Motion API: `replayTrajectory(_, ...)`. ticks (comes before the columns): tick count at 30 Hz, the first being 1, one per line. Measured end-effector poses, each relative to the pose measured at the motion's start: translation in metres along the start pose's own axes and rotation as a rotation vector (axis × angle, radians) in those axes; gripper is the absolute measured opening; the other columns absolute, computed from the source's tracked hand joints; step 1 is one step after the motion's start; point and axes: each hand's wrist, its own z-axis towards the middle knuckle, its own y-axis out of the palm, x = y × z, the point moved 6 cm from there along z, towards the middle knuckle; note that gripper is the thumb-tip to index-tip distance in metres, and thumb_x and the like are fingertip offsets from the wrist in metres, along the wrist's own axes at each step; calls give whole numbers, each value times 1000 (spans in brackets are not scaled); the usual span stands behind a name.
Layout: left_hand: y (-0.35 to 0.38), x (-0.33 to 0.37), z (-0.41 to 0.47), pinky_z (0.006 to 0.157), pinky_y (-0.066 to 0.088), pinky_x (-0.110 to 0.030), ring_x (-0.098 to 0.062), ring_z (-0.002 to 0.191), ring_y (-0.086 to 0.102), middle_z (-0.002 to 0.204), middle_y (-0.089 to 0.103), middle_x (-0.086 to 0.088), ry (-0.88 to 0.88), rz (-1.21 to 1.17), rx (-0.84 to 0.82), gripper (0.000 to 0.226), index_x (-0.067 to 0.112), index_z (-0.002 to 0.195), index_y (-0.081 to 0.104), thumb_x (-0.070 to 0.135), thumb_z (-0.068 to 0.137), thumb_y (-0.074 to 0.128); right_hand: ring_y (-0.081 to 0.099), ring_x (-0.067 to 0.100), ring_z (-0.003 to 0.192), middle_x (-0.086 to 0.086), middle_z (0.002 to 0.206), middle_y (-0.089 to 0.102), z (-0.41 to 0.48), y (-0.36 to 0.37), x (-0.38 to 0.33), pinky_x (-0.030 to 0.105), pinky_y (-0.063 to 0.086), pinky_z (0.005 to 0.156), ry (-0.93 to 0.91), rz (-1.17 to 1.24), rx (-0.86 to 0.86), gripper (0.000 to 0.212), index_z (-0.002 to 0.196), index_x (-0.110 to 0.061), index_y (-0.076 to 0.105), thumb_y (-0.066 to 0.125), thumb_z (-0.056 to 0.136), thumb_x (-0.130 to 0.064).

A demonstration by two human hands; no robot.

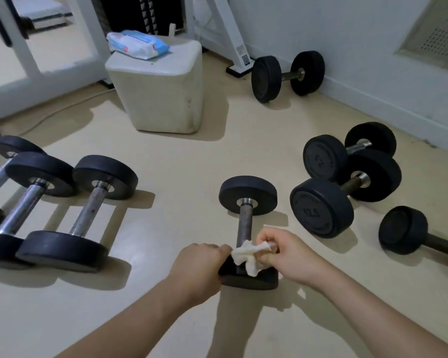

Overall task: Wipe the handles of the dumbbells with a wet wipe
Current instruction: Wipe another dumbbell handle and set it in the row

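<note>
Head view has both hands down on one dumbbell [247, 195]. Why two hands for a simple wipe?

My guess is the left grip [202, 264] is there to steady it. Its fingers curl over the near weight head, so the bar cannot roll on the floor [186, 171] while the other hand rubs.

And the right grip [285, 254]?

Closed on the wet wipe [248, 255], pinching the bunched cloth against the near end of the handle [245, 226]. The wipe looks draped over the bar, not wound fully round it, though the underside is hidden.

Where does that dumbbell lie?

On the floor, well in front of the white block [161, 94] and a little to its right, with the handle pointing roughly back toward the block. The wipe sits between the two hands: held in the right grip, just beside the left.

And the bare stretch of handle beyond the wipe?

I can't tell whether it has been cleaned. Reaching it would mean sliding the wipe toward the far head.

Spare wipes?

A pack of wipes [137, 45] rests on top of the block, presumably kept within reach.
</note>
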Motion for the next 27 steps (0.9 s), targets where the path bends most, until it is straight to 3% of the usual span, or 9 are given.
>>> replayTrajectory(3, 8, -11, -13, 64, 46, -34, -25, 78, 56, 89, 61, 4, 10, -30, -7, 26, 26, 98, 49, 13, 76, 52, 40, 3, 49, -15, 51, 51, 3, 4, 9, 18, 31, 49, 78, 115, -60, 16, 77, -21, 54, 64, 87, -15)
replayTrajectory(10, 0, -20, -13, 69, 51, -33, -16, 79, 57, 89, 64, 7, -39, -241, -85, 29, 31, 103, 56, 16, 78, 55, 58, 12, 74, -5, 84, 66, 37, -30, 19, 20, 43, 61, 14, -119, 509, 24, 84, -26, 64, 54, 84, -4)
replayTrajectory(13, -5, -17, -16, 80, 51, -32, -13, 92, 58, 100, 66, 10, -27, -412, -102, 32, 30, 107, 60, 20, 77, 55, 59, 18, 92, -1, 101, 64, 56, 0, 12, 19, 42, 79, -88, -248, 381, 35, 104, -17, 71, 53, 82, 3)
replayTrajectory(15, -11, -12, -17, 89, 43, -18, 1, 103, 52, 112, 59, 24, -21, -548, -2, 36, 35, 119, 57, 26, 84, 57, 56, 13, 95, -5, 105, 59, 63, 18, 13, 19, 42, 82, -76, -225, 180, 33, 105, -23, 71, 56, 83, -3)
replayTrajectory(17, -12, -7, -14, 87, 38, -8, 8, 104, 47, 109, 51, 34, -45, -634, 113, 34, 42, 124, 51, 34, 92, 54, 56, 10, 88, -9, 95, 57, 61, 29, 14, 25, 47, 77, -87, -286, -17, 19, 88, -31, 72, 60, 82, -18)
replayTrajectory(19, -6, -2, -9, 87, 41, -13, 4, 104, 50, 113, 52, 31, -89, -657, 152, 33, 41, 129, 49, 36, 96, 48, 56, 12, 80, -5, 87, 55, 54, 35, 19, 34, 50, 75, -97, -305, -119, 12, 73, -22, 70, 61, 81, -25)
replayTrajectory(21, -1, 1, 2, 90, 43, -20, -1, 107, 52, 124, 54, 21, -121, -623, 147, 34, 37, 131, 49, 36, 98, 44, 57, 10, 82, -6, 86, 57, 59, 30, 24, 32, 50, 77, -108, -196, -75, 13, 77, -23, 74, 63, 83, -21)
replayTrajectory(25, 11, -1, 22, 93, 42, -20, -3, 112, 48, 134, 48, 16, -120, -662, 139, 41, 35, 138, 42, 32, 98, 45, 60, 10, 95, -5, 97, 63, 84, 2, 37, 21, 48, 84, -55, 139, 288, 28, 77, -31, 72, 66, 82, -5)
replayTrajectory(27, 18, 1, 26, 91, 41, -19, -4, 110, 48, 134, 47, 16, -120, -697, 122, 44, 35, 140, 39, 29, 97, 47, 59, 13, 100, -2, 105, 59, 86, 6, 43, 23, 49, 85, -13, 215, 305, 29, 75, -36, 69, 71, 79, -7)
